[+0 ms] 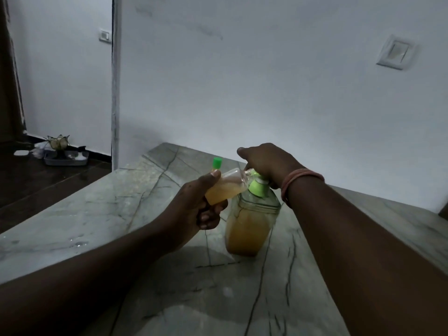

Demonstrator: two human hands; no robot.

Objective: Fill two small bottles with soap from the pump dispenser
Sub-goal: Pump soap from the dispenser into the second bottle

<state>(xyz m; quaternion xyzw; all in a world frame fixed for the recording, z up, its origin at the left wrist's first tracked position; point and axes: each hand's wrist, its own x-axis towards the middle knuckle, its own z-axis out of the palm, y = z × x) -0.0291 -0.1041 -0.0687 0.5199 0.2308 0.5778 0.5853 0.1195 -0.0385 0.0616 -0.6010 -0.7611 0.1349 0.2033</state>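
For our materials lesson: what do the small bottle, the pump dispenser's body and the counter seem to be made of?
Small bottle: probably clear plastic; the amber soap shows through.
Pump dispenser: clear body, glass or plastic, undecidable; its green pump collar looks like matte plastic.
Counter: apparently polished stone, perhaps marble; grey-green with dark veins and soft reflections.

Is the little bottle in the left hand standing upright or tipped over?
Tipped. The small bottle lies nearly sideways in the left hand, its open mouth against the pump dispenser spout; the soap pools along its lower side.

A home: marble counter (121,209), wall switch (105,35), dark tiled floor (36,180).
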